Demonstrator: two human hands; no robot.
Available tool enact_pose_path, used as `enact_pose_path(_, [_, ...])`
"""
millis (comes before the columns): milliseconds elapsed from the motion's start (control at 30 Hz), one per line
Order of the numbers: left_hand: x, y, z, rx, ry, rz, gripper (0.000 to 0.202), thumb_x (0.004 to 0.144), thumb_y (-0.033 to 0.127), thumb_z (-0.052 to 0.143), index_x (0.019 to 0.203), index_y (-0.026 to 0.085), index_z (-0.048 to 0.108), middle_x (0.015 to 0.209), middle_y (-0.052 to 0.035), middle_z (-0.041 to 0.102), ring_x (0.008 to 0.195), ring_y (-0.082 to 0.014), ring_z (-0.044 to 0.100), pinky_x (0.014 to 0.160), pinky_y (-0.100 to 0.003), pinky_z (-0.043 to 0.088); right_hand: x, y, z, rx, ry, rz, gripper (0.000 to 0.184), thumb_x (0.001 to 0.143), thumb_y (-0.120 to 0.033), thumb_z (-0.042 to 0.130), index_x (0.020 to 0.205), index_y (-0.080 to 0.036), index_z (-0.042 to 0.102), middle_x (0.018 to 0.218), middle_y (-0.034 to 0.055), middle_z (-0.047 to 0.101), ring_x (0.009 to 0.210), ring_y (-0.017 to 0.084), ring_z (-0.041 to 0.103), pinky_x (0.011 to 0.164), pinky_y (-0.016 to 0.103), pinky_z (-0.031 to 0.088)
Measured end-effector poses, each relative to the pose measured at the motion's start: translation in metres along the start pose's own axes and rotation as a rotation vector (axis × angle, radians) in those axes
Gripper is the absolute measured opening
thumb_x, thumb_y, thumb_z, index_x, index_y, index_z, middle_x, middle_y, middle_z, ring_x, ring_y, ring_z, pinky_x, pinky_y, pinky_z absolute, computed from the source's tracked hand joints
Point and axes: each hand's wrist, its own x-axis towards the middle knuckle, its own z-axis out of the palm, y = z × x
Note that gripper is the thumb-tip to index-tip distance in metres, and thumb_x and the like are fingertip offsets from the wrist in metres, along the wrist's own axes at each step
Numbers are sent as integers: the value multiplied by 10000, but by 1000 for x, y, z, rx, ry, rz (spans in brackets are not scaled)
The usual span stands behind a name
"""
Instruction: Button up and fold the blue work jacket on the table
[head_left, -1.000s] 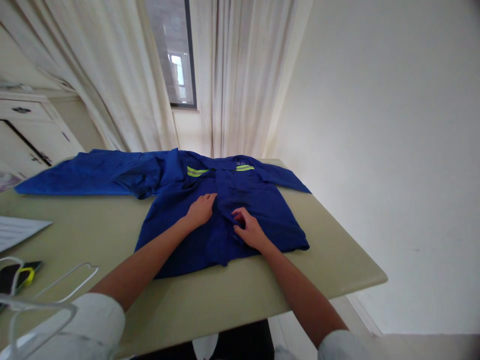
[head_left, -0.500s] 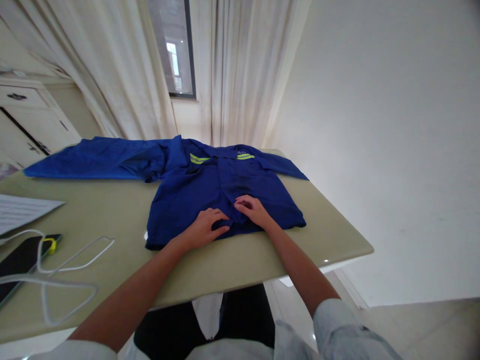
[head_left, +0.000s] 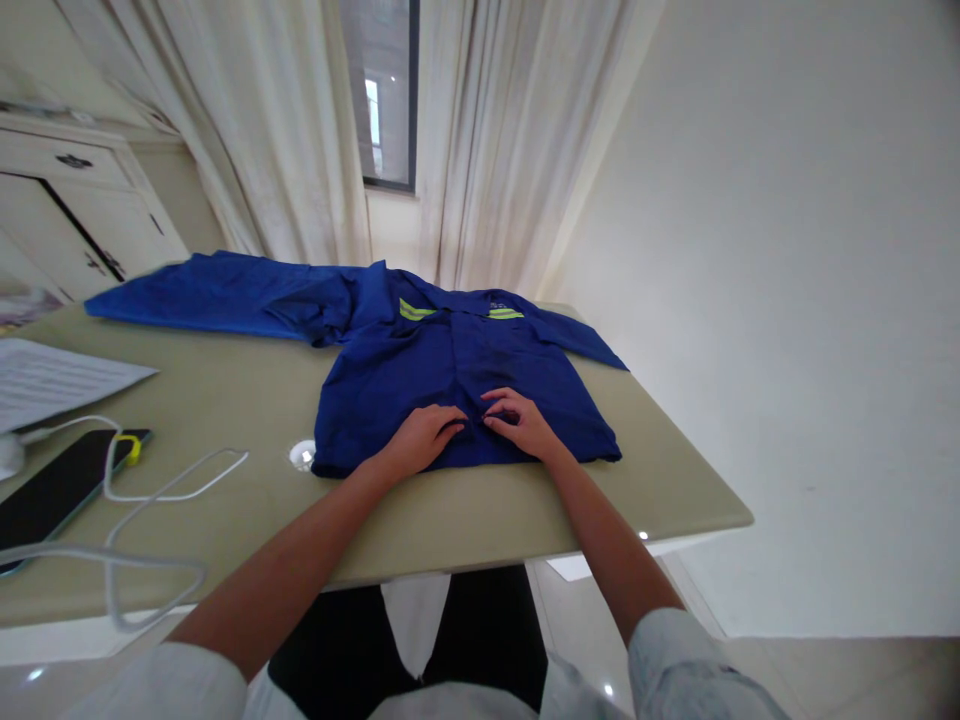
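Note:
A dark blue work jacket (head_left: 390,400) with yellow-green reflective stripes lies front up on the table, its collar away from me. My left hand (head_left: 426,435) rests on the lower front, thumb and fingers pinched on the cloth beside the front opening. Just across that opening is my right hand (head_left: 523,425), its thumb and fingertips curled together at the other front edge. Whatever small part lies between the fingertips is too small to make out. One sleeve (head_left: 217,295) stretches far to the left, and the other sleeve (head_left: 585,340) angles out to the right.
On the left of the table (head_left: 262,540) lie a phone (head_left: 60,490), a looping white cable (head_left: 157,497) and a printed sheet (head_left: 67,380). Curtains (head_left: 277,130) and a window hang behind. A white wall (head_left: 787,300) borders the right side; a cabinet (head_left: 82,200) stands back left.
My view has shifted, so the jacket sits slightly further right in the picture. Both hands stay at the jacket's lower front opening, with the left thumb now closer to its fingers.

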Motion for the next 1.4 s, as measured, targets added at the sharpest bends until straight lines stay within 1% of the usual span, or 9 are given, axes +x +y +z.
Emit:
enact_pose_path(233, [-1, 11, 2, 92, -43, 16, 281, 1075, 318, 486, 1230, 261, 713, 1178, -46, 783, 1071, -232, 726, 970, -388, 523, 3, -5, -5, -116, -36, -135, 118, 956, -336, 743, 978, -229, 789, 1218, 106, 715, 1100, 236, 699, 983, 411, 555])
enact_pose_path(400, [14, 20, -2, 98, -104, -82, 249, 1015, 411, 602, 1159, 253, 729, 1096, -49, 791, 994, -245, 738, 877, -355, 559, 1, -3, -5, -129, -9, -90, 134, 918, -346, 786, 910, -213, 771, 1182, 101, 720, 958, 208, 707, 805, 341, 583])
enact_pose_path(533, [30, 23, 0, 92, -184, -125, 185, 991, 291, 603, 1094, 247, 750, 1099, -47, 794, 976, -246, 742, 861, -349, 558, 1, -6, -5, -108, 8, -108, 159, 925, -300, 755, 1068, -230, 758, 1196, 102, 712, 1110, 237, 683, 931, 385, 578])
enact_pose_path(633, [31, 19, 9, 47, -124, -123, 184, 998, 275, 588, 1080, 239, 750, 1070, -47, 785, 979, -234, 734, 880, -343, 555, 1, -7, -3, -114, -24, -131, 184, 958, -241, 671, 1119, -239, 759, 1228, 101, 695, 1163, 235, 671, 1035, 424, 542])
enact_pose_path(833, [17, 17, 21, -30, -19, -94, 178, 1017, 313, 582, 1069, 239, 735, 1069, -50, 778, 1019, -234, 721, 930, -359, 551, -2, -8, -7, -112, -27, 7, 125, 905, -328, 755, 959, -217, 771, 1243, 116, 661, 1105, 237, 678, 747, 308, 582])
enact_pose_path(967, [17, 20, 16, -156, 45, -153, 133, 983, 262, 630, 1090, 228, 702, 1078, -39, 783, 989, -219, 734, 911, -349, 556, -4, -6, -18, -70, -106, 59, 248, 828, -414, 849, 956, -214, 775, 1291, 119, 646, 1156, 258, 661, 758, 307, 576])
enact_pose_path(1100, [18, 19, 13, -177, 71, -91, 107, 994, 257, 620, 1057, 225, 700, 1062, -31, 778, 983, -208, 726, 930, -344, 550, -4, 0, -22, -52, -56, 52, 253, 849, -444, 838, 871, -204, 762, 1226, 105, 676, 997, 218, 688, 714, 298, 557])
enact_pose_path(1300, [15, 19, 18, -84, 71, -11, 140, 1026, 279, 586, 1066, 229, 711, 1071, -48, 773, 1016, -213, 721, 950, -349, 550, 1, -4, -12, -110, -3, -90, 170, 922, -403, 784, 916, -233, 782, 1139, 91, 710, 1058, 240, 688, 973, 419, 556])
enact_pose_path(1400, [13, 20, 19, 23, 81, -38, 144, 1019, 261, 604, 1129, 219, 687, 1075, -56, 770, 1012, -215, 719, 925, -340, 548, 3, -4, -6, -145, 2, -126, 165, 942, -410, 761, 936, -247, 787, 1129, 86, 715, 1071, 247, 684, 1004, 431, 549])
